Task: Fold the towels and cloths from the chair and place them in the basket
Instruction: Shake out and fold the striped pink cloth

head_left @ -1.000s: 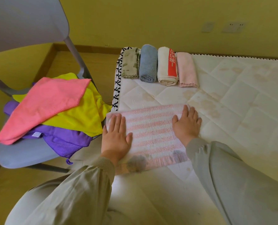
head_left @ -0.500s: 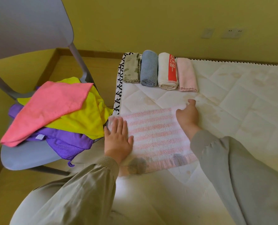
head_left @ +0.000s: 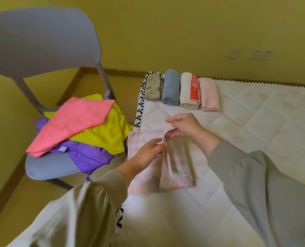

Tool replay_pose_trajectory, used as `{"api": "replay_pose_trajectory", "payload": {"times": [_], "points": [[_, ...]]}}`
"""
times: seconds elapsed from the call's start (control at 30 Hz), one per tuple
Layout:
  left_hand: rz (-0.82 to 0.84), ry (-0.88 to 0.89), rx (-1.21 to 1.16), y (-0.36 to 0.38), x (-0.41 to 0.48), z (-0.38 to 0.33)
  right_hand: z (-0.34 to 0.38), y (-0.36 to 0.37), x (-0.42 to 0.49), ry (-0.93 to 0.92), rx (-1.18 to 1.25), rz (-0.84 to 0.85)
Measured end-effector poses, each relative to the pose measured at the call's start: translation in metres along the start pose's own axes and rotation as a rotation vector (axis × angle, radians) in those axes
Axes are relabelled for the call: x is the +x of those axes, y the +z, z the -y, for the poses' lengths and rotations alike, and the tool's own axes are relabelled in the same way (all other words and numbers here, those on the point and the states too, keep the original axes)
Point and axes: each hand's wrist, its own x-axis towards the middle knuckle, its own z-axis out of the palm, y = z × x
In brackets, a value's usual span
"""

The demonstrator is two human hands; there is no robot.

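Whereas half a second ago the quilted mattress (head_left: 255, 122) bore a pink-striped towel (head_left: 144, 138) spread flat under two palms, the towel's right half is now lifted and swung over toward 9 o'clock in a loose, blurred fold at the centre of view. White and diamond-stitched with faint brownish stains, the mattress has a black-and-white patterned border down its left edge; open quilting stretches from the towel toward 3 o'clock. At 9 to 10 o'clock a grey moulded chair (head_left: 41, 41) stands close beside that border, its seat heaped with soft cloths: a pink cloth (head_left: 73, 125) on top, a yellow cloth (head_left: 105, 136) beneath, a purple cloth (head_left: 87, 155) lowest, hanging over the seat's front. At 12 o'clock four folded towels lie side by side along the far edge — an olive patterned towel (head_left: 153, 86), a blue towel (head_left: 171, 88), a white towel with a red band (head_left: 189, 90), a pale pink towel (head_left: 209, 94). The left hand (head_left: 146, 155) pinches the raised towel edge; the right hand (head_left: 185, 127), just toward 1 o'clock, curls its fingers round the fold's far corner.
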Motion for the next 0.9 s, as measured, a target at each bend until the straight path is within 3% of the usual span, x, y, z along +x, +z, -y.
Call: {"api": "replay_pose_trajectory", "payload": {"times": [0.13, 0.23, 0.33, 0.53, 0.73, 0.9], "points": [[-0.142, 0.027, -0.034, 0.01, 0.0, -0.012, 0.017, 0.01, -0.008, 0.055, 0.024, 0.033], [-0.335, 0.027, 0.251, 0.006, -0.001, -0.018, 0.026, 0.015, -0.012, 0.072, 0.046, 0.052], [-0.442, 0.036, 0.37, -0.005, -0.002, -0.016, 0.026, 0.015, -0.016, -0.061, -0.158, 0.034], [-0.445, 0.212, 0.403, -0.028, -0.021, -0.041, 0.033, 0.006, -0.033, -0.359, -0.476, -0.274], [-0.448, 0.333, 0.575, -0.056, -0.044, -0.093, 0.069, 0.0, -0.058, -0.575, -0.323, -0.366], [-0.408, 0.252, 0.783, -0.082, -0.074, -0.137, 0.101, -0.009, -0.09, -0.724, -0.222, -0.45]]}}
